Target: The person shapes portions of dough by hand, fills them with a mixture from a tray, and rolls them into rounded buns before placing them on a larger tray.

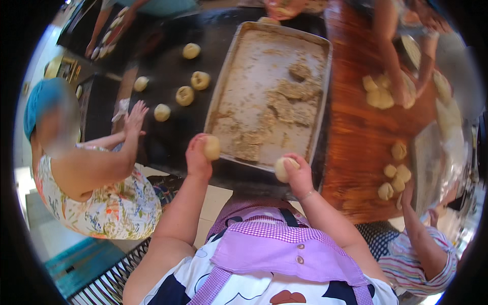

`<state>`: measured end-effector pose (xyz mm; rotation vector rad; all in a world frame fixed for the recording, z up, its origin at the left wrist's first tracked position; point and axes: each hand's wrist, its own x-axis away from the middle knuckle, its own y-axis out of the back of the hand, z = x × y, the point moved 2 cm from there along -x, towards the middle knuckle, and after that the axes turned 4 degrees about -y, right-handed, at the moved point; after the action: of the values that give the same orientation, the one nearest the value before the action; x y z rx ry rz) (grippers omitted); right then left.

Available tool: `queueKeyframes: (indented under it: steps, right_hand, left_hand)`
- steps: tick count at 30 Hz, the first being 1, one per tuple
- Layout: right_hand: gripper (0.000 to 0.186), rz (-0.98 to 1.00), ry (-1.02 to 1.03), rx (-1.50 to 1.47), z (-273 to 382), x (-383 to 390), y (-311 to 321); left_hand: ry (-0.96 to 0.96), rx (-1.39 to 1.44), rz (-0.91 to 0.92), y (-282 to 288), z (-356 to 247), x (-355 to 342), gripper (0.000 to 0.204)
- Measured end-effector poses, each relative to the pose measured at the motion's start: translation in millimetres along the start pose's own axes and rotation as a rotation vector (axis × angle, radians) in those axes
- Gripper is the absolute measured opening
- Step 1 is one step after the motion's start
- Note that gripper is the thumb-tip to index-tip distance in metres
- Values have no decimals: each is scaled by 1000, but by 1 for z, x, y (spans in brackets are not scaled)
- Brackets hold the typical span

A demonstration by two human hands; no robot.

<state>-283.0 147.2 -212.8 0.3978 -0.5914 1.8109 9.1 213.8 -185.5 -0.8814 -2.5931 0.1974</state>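
Observation:
My left hand [200, 155] is closed around a pale, round dough ball [211, 147] at the near left corner of a large metal tray [216, 96]. In my right hand [300, 175] is a second dough ball [281, 170], gripped with the thumb across it near the tray's near right corner. Inside the tray lies a crumbly, brownish filling [292, 104], heaped mostly on the right side, with loose bits scattered elsewhere. Several dough balls, such as this one [185, 95], rest on the dark tabletop left of the tray.
On the left a person in a blue cap [38, 109] holds their palms together over the dark table [162, 137]. Dough pieces [378, 94] sit on the wooden table [351, 137] at right, where other people's arms [427, 56] reach in. Another person works at the far left.

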Motion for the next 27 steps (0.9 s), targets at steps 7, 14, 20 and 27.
queueKeyframes:
  steps: [7,14,20,27]
  right_hand:
    - [18,286,623,220,89,-64,-201]
    - [18,195,896,49,152,-165,-368]
    - [47,67,726,878,126,-233,-398]
    - [37,73,977,790,85,-151,-176]
  left_hand:
    - [-484,-270,-300,82,-73,-51,26]
    - [-749,-422,-498,58,-137,-194,32]
    - [-606,-1059,-320,88,-105,-311,43]
    - [-793,-1920,177,105,-82,-295,48]
